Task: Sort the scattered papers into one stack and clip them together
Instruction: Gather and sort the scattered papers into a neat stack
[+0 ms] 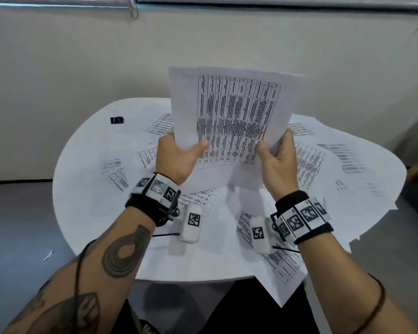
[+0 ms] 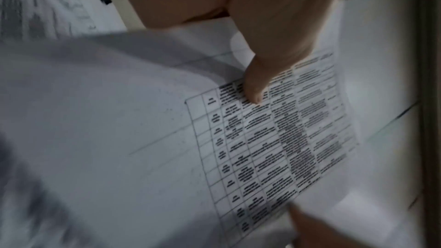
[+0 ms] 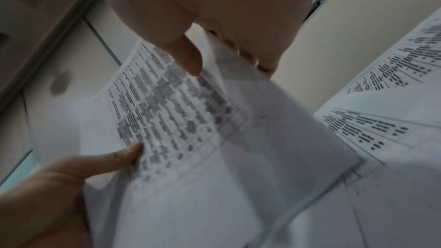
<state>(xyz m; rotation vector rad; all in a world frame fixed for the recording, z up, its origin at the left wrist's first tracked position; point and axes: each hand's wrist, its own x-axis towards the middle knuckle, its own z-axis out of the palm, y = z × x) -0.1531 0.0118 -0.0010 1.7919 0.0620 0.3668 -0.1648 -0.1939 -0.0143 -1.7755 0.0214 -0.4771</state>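
A bundle of printed sheets (image 1: 234, 112) with a dense table stands nearly upright above the round white table (image 1: 87, 213). My left hand (image 1: 176, 155) grips its lower left edge, thumb across the print. My right hand (image 1: 278, 157) grips the lower right edge. The left wrist view shows my left thumb (image 2: 257, 86) pressed on the sheet (image 2: 274, 139). The right wrist view shows my right thumb (image 3: 190, 59) on the sheets (image 3: 171, 112), fingers behind. Several more printed sheets (image 1: 328, 165) lie scattered across the table. A black binder clip (image 1: 117, 119) sits at the far left.
Some sheets (image 1: 282, 271) overhang the table's near right edge. A pale wall (image 1: 82, 56) stands close behind the table. Grey floor (image 1: 17, 225) lies to the left, with a small white scrap (image 1: 47, 255) on it.
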